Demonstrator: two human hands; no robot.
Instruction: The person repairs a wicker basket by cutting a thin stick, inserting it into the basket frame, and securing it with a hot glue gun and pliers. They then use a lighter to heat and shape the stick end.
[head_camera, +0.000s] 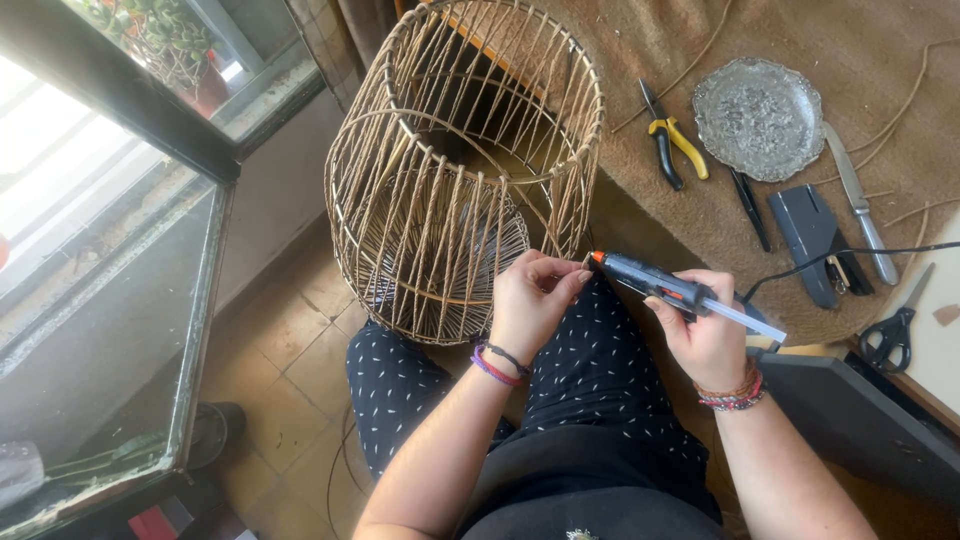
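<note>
Material: twine wound in close vertical strands over a round wire frame (462, 165), a drum-shaped cage lying tilted, its lower end over the seated person's knees and its upper end leaning on the desk (640, 60) at 12 o'clock.
Left hand: the left hand (530, 300) sits at the centre of the view, its fingers (556, 272) pinched shut on something small at the frame's lower rim; what they pinch is too small to tell.
Right hand: the right hand (705, 335), at 3 o'clock of the left, has its fingers wrapped tight around a grey glue gun (672, 290).
Glue gun: its orange nozzle points toward 9 o'clock and ends just beside the left fingertips; a black cord (850, 255) runs from it toward the right edge.
Wrists: bead and cord bracelets (497, 363) on both.
Desk, 1 to 2 o'clock: a brown woven mat carries yellow-handled pliers (672, 140), an ornate silver dish (760, 118), a table knife (860, 205) and a dark grey staple gun (812, 240).
Desk, 3 o'clock: black-handled scissors (895, 330) lie near the right edge.
Left side, 8 to 10 o'clock: a glass tank (110, 290) with a dark frame stands on the tiled floor (290, 350).
Lap: dark trousers (590, 375) with small white flecks.
</note>
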